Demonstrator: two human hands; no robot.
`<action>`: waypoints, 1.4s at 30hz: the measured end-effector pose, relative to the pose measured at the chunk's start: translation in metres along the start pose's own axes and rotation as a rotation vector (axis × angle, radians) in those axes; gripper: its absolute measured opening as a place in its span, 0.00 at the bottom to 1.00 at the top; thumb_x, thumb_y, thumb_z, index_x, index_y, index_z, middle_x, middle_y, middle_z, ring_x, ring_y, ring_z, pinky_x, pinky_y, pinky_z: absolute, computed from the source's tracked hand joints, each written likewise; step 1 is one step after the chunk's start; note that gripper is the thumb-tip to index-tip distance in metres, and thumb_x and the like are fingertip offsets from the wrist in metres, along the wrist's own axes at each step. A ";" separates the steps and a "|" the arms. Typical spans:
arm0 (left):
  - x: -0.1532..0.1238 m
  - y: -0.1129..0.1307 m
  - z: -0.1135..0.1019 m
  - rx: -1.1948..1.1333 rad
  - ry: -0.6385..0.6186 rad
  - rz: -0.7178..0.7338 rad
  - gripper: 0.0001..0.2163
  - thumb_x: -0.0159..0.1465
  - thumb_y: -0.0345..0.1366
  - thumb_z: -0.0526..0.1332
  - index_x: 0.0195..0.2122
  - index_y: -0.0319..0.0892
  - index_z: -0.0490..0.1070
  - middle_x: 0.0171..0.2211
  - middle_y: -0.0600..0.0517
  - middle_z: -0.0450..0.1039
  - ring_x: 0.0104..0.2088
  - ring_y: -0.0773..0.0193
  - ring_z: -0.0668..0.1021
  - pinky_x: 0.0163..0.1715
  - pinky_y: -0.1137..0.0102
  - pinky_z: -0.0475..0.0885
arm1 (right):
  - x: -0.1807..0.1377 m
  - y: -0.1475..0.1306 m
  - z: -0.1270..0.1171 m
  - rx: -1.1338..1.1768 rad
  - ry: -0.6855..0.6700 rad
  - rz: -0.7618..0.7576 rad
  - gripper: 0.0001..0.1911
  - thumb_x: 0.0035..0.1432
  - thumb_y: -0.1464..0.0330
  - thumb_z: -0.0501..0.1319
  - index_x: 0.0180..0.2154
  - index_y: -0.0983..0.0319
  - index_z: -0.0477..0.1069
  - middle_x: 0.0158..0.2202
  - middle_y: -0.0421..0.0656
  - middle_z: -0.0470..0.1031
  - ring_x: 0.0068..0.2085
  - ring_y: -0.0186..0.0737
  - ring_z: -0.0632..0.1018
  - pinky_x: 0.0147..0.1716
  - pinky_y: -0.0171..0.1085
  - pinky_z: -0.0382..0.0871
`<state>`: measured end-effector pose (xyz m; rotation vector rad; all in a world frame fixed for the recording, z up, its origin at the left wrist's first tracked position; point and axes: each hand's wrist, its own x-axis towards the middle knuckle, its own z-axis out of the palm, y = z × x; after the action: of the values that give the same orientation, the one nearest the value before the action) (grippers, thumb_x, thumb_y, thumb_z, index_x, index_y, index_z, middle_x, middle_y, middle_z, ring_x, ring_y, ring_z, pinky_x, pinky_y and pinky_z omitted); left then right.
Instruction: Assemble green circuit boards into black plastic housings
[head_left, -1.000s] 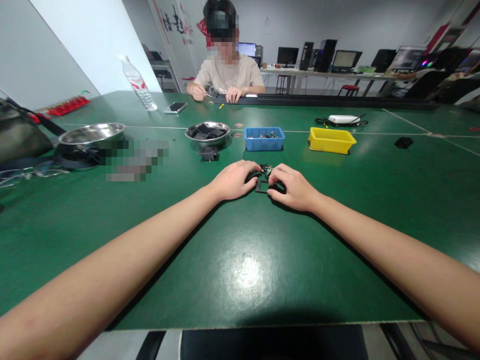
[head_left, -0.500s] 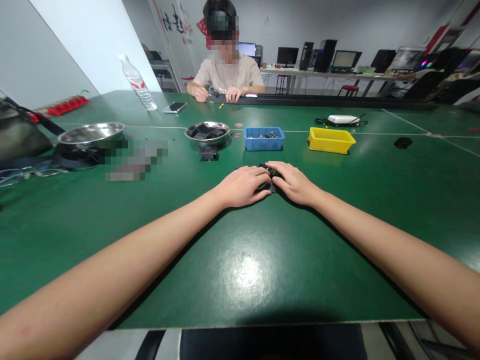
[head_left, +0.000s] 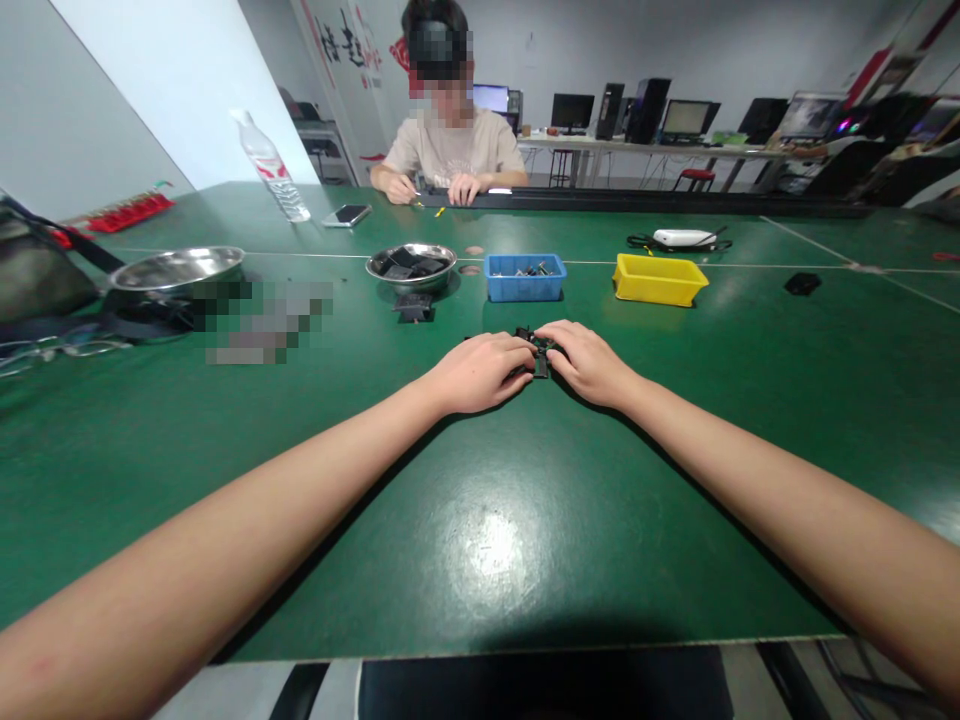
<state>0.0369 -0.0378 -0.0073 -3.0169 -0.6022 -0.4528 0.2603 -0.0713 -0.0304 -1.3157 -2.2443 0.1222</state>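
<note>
Lying on bench (head_left: 420, 500), well in from near edge: dark part (head_left: 541, 367) | between left hand (head_left: 484, 372) and right hand (head_left: 589, 362), about equally near | long axis partly covered, cannot tell | fingers half-curled around it; gripping or merely touching, cannot tell

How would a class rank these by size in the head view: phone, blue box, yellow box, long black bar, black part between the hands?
1. Long black bar
2. Yellow box and blue box: nearly alike, not ranked
3. Phone
Unsure: black part, partly hidden
</note>
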 end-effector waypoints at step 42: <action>0.000 0.014 -0.002 0.022 0.032 0.169 0.07 0.73 0.34 0.59 0.46 0.41 0.76 0.44 0.47 0.82 0.44 0.58 0.81 0.46 0.64 0.73 | 0.002 0.002 -0.011 0.109 0.274 0.409 0.13 0.51 0.75 0.62 0.40 0.60 0.76 0.30 0.40 0.78 0.31 0.41 0.77 0.39 0.40 0.69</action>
<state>0.0419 -0.0509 -0.0052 -2.9997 -0.3443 -0.4811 0.2664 -0.0705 -0.0205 -1.6075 -1.6998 0.1939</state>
